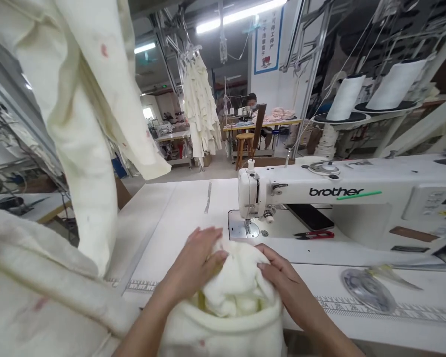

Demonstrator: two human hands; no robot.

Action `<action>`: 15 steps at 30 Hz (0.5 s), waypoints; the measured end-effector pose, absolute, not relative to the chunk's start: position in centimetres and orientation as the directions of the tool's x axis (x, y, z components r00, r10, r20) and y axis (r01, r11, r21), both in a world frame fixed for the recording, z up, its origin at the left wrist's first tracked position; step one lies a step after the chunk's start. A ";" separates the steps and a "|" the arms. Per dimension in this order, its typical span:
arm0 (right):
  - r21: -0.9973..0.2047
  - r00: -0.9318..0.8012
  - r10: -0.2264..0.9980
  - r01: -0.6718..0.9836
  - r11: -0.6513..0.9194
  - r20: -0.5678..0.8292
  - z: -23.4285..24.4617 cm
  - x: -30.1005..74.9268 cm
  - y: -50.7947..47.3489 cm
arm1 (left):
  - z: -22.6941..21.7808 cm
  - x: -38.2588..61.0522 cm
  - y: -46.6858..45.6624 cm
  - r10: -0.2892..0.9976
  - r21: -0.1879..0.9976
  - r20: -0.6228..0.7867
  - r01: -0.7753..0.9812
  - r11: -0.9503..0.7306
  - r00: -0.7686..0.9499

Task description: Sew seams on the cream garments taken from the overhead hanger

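My left hand (pixel 195 263) and my right hand (pixel 282 282) press into a bunched mass of cream fleece fabric (pixel 238 282) from either side, their fingers curled over its top. The bunch sits at the front edge of the white sewing table (pixel 163 223), just short of the steel needle plate (pixel 243 229) of a white Brother sewing machine (pixel 319 193). The fabric does not touch the needle. More of the cream garment (pixel 29 277) lies heaped at lower left, and a long cream piece (pixel 89 114) hangs down in front of the left side.
Red thread snips (pixel 314 235) and a black phone (pixel 310 216) lie beside the machine. A clear plastic template (pixel 367 290) rests on a tape scale (pixel 379 308) along the table. White thread cones (pixel 396 84) stand at upper right. A seated co-worker (pixel 250 106) sews beyond hanging cream garments (pixel 200 106).
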State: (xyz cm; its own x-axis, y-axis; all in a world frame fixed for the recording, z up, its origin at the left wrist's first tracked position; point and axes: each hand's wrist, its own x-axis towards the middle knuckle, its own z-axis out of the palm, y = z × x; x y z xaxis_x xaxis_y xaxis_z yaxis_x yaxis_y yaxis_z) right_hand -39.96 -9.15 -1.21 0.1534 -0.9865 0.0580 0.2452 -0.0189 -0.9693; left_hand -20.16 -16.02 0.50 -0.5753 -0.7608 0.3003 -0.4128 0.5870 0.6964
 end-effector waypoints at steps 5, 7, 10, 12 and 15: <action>-0.994 0.106 -0.989 0.043 -0.103 0.107 -1.0 -42.1 -8.2 | 1.6 -23.8 -17.6 -0.583 0.756 0.159 -0.282 0.590 -0.796; -0.989 0.080 -0.986 -0.029 -0.147 0.144 -1.3 -42.8 -8.1 | 1.5 -24.4 -18.1 -0.490 0.758 0.072 -0.272 0.593 -0.869; -0.980 0.016 -0.990 -0.138 -0.141 0.140 -1.9 -43.5 -7.9 | 0.9 -24.7 -17.8 -0.594 0.839 -0.018 -0.336 0.429 -0.804; -0.971 0.006 -0.993 -0.208 -0.117 0.118 -2.2 -43.8 -7.7 | 0.6 -24.6 -17.1 -0.746 0.869 0.041 -0.344 0.355 -0.665; -0.949 0.119 -0.985 -0.275 -0.151 0.122 -2.2 -44.0 -7.7 | 0.4 -24.3 -15.6 -0.847 0.851 0.176 -0.355 0.387 -0.502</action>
